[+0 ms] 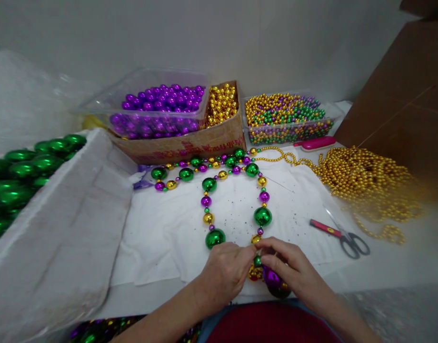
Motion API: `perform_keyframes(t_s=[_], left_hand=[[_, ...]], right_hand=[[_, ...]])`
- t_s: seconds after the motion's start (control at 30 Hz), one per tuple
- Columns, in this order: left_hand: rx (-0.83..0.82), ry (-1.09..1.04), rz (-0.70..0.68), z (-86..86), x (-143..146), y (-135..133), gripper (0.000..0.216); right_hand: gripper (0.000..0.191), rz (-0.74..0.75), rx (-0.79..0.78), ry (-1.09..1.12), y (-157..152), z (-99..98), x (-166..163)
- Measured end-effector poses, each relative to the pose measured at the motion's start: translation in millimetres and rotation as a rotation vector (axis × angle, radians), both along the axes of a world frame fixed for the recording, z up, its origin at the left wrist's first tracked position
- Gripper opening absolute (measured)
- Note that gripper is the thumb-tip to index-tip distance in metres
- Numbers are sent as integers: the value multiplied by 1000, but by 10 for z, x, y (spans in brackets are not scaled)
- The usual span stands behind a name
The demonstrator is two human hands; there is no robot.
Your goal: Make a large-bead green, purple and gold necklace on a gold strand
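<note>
A bead necklace (263, 216) of green, purple and gold balls lies looped on a white cloth, and its near end runs up to my fingers. My left hand (224, 269) is closed, pinching at the strand's end beside a large green ball (215, 238). Thumb and fingers of my right hand (292, 264) pinch the same end from the right. Just below the fingertips are a small green bead (257, 260), a gold ornament (255, 273) and a large purple ball (274, 281), partly covered by my right hand. The exact grip point is hidden by the fingers.
Scissors (353, 244) and a red-handled cutter (325, 227) lie at the right, near a gold bead-chain pile (365, 176). Behind stand a clear bin (140, 114), a cardboard box (176, 150) and a mixed-bead tray (290, 127). A white box wall (72, 224) borders the left.
</note>
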State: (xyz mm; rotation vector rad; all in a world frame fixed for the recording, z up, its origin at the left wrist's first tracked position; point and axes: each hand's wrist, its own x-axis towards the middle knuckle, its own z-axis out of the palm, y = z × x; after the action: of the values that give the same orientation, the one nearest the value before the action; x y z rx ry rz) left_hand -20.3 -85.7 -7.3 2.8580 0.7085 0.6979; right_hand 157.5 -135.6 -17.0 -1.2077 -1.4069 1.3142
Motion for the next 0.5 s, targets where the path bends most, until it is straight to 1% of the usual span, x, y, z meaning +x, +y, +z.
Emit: perform_keyframes(t_s=[0.03, 0.13, 0.2, 0.27, 0.37, 0.43, 0.5], left_hand=[[-12, 5, -12, -12, -5, -12, 13], [-58, 40, -32, -66, -30, -70, 12], [-87, 62, -19, -104, -54, -110, 12], [-109, 76, 7, -139, -83, -140, 13], [-139, 78, 43, -181, -120, -155, 15], [-149, 75, 49, -199, -133, -149, 14], [-149, 85, 40, -207, -141, -140, 14]], right_hand=[[15, 7, -16, -23, 4, -11, 2], [24, 27, -15, -132, 21, -34, 49], [26, 61, -5, -187, 49, -43, 111], [27, 77, -24, -203, 87, -40, 178], [28, 63, -62, -166, 144, -7, 211], [22, 84, -22, -163, 169, 27, 169], [16, 154, 54, -226, 183, 55, 110]])
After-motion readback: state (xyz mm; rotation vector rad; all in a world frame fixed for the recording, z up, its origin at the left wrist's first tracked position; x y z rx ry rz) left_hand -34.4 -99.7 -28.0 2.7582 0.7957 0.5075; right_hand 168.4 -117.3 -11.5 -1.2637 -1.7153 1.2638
